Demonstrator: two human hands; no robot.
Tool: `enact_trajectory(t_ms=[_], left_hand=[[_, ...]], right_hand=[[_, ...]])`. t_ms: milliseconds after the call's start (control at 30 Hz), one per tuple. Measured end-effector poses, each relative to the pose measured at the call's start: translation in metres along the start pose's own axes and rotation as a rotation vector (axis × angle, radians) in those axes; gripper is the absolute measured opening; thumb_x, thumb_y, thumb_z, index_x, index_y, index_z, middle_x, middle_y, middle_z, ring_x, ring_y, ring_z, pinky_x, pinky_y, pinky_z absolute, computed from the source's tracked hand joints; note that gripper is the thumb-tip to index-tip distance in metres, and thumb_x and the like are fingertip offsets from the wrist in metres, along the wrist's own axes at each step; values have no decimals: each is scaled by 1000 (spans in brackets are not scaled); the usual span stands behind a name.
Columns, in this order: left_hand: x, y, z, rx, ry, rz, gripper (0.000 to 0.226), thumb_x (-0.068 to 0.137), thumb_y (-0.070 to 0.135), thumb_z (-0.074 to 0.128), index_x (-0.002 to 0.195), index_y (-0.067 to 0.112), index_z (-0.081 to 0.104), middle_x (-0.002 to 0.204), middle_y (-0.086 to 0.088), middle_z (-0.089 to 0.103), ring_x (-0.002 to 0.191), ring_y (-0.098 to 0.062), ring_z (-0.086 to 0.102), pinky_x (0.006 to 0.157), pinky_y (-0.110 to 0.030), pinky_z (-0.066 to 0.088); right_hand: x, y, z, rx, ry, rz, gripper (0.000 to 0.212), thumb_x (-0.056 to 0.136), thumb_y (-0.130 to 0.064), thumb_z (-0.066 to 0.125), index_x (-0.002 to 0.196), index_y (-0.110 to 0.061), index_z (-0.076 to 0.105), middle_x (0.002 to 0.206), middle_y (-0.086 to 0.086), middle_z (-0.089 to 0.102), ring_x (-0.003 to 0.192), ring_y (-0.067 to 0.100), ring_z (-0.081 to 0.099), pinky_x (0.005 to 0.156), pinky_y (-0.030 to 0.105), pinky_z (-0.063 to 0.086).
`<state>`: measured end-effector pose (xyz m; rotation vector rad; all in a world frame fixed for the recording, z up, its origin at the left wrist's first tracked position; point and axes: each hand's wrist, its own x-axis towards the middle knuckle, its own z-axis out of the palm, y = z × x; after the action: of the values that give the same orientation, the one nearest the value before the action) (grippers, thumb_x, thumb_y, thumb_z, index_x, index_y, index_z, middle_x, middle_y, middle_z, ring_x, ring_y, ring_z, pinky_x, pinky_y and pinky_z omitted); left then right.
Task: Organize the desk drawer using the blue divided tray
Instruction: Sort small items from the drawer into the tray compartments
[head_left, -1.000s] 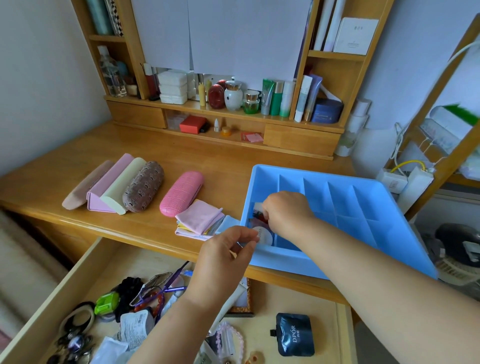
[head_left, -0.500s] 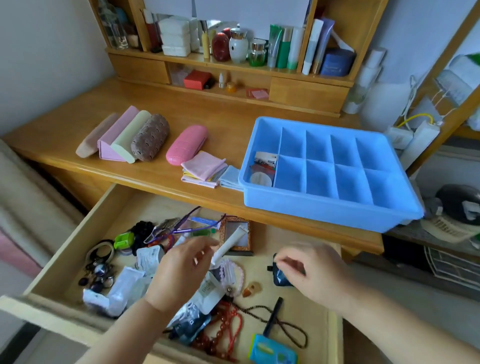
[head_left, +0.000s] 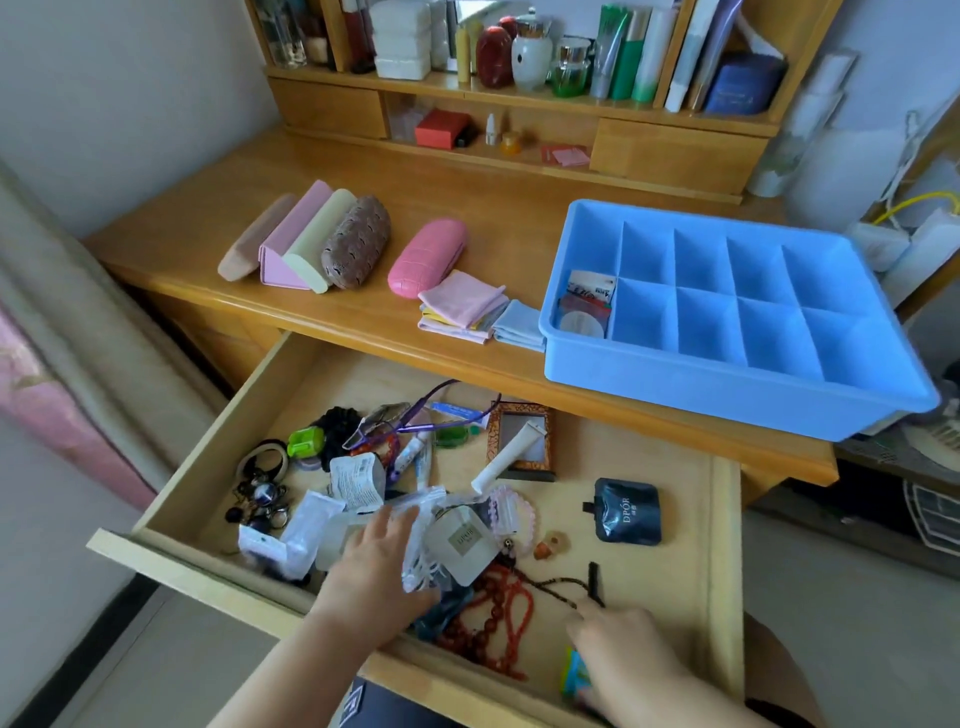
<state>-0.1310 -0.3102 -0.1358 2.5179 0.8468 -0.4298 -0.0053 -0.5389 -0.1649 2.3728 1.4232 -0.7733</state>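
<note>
Both hands had dropped deeper into the open drawer (head_left: 722, 519): left hand (head_left: 379, 566) flat, fingers relaxed on clear packets (head_left: 332, 535), right hand (head_left: 623, 649) fingertip touching a dark bead string (head_left: 566, 584), grip unclear; blue divided tray (head_left: 727, 389) sat on the desk's right, leftmost compartment holding packets.

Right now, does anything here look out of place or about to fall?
Yes. The blue divided tray sits at the desk's front right, its near right corner jutting past the desk edge, so a knock might tip it. Only its long left compartment holds anything; the drawer below is a jumble.
</note>
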Motion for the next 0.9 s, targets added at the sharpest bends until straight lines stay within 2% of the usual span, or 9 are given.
enact_trajectory(t_ms=[100,200,300,467,567,633,700,800,900], left_hand=[[8,34,13,136,-174,-69,105,82,51,62,150,23,-13,158,-9,-9,145,-32,3,115,-41,27],[7,68,32,208,-160,-48,96,90,35,59,148,22,-17,157,-18,-11,144,-36,5,112,-40,32],[6,84,43,154,-138,135,93,87,23,62,150,31,-5,158,-11,-4,142,-31,16,108,-40,37],[-6,80,40,-202,-220,446,65,87,24,60,141,44,32,157,16,14,137,-12,35,108,-25,34],[-2,50,28,-70,-25,360,55,87,30,58,138,37,39,154,8,24,140,-15,29,113,-30,28],[7,19,18,190,19,206,73,83,41,62,145,35,24,159,1,7,146,-21,5,119,-45,11],[15,-6,9,348,-45,33,95,75,49,67,148,36,8,158,1,-16,145,-28,-12,114,-59,4],[30,-33,2,293,-85,-102,102,69,42,74,147,38,9,155,3,-23,143,-33,-4,108,-58,27],[42,-44,-3,245,-35,-110,88,72,27,71,142,30,18,152,-3,4,126,-31,30,93,-43,48]], right_hand=[[-11,9,1,210,44,66,29,82,-27,61,109,-23,50,117,0,55,100,26,59,73,31,40],[-23,25,-6,440,112,225,18,84,-39,61,92,-34,46,86,-10,58,76,11,53,58,24,36],[-24,40,-14,792,205,363,17,87,-36,61,80,-37,45,71,-6,57,62,9,52,50,22,35],[-5,48,-37,1228,389,424,19,87,-16,60,80,-32,54,83,4,62,70,28,60,60,30,44],[4,42,-46,915,403,291,28,86,-15,56,90,-42,52,103,-13,62,67,15,60,60,31,48],[7,28,-49,586,323,125,35,86,-28,57,114,-48,47,127,-18,51,68,3,59,58,19,46],[8,15,-42,297,213,-25,59,82,-51,60,134,-50,31,134,-15,38,87,6,59,70,21,42],[14,-4,-27,36,82,-75,93,73,-54,68,145,-45,10,143,1,21,96,22,56,75,35,36],[23,-16,-20,-46,150,-43,88,76,-23,69,143,-40,14,149,12,19,83,27,61,68,34,40]])
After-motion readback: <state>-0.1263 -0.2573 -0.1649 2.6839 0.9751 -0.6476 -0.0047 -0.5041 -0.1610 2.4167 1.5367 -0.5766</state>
